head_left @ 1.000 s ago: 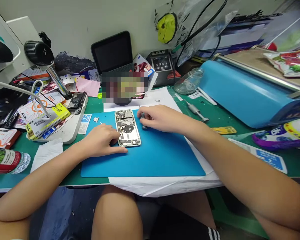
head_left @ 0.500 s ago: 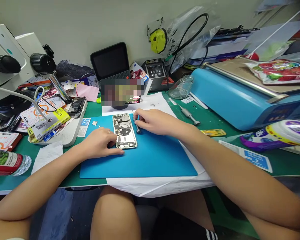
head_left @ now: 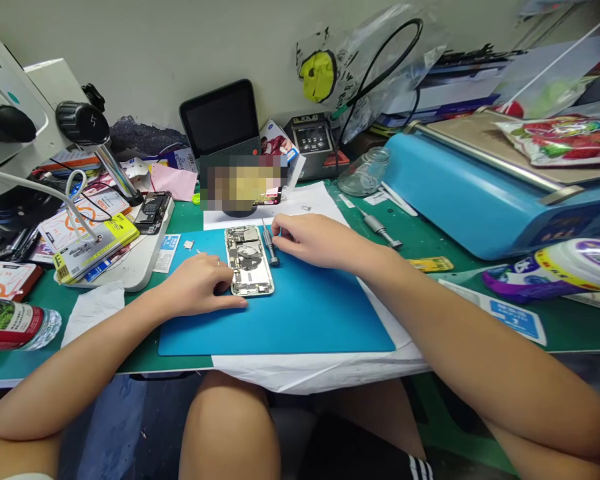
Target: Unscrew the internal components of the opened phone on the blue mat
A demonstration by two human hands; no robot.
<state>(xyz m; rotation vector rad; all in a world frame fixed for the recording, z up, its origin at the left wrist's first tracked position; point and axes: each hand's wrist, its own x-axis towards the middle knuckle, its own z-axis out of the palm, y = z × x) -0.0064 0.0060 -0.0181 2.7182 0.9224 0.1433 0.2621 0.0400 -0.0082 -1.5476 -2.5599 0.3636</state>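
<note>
A phone (head_left: 260,272) with its inside exposed lies upright on the blue mat (head_left: 300,327). My left hand (head_left: 195,283) rests at its left edge, fingers bent against the side and thumb stretched out below the lower end. Whether those fingers grip anything small is hidden. A grey screwdriver (head_left: 270,248) lies on the mat along the phone's right side, tip pointing away from me. Just right of it is my right hand (head_left: 313,241), its fingers loosely bent and apart, with nothing visible in them. A small metal part (head_left: 189,245) sits left of the phone.
Another screwdriver (head_left: 379,228) lies to the right, near a glass jar (head_left: 364,173) and a blue machine (head_left: 445,193). On the left stand a microscope (head_left: 15,120) and a battery box (head_left: 97,241). A dark screen (head_left: 220,120) stands at the back.
My right hand has let go of the screwdriver and moved slightly right. The screwdriver now lies beside the phone. My left hand stays at the phone's edge.
</note>
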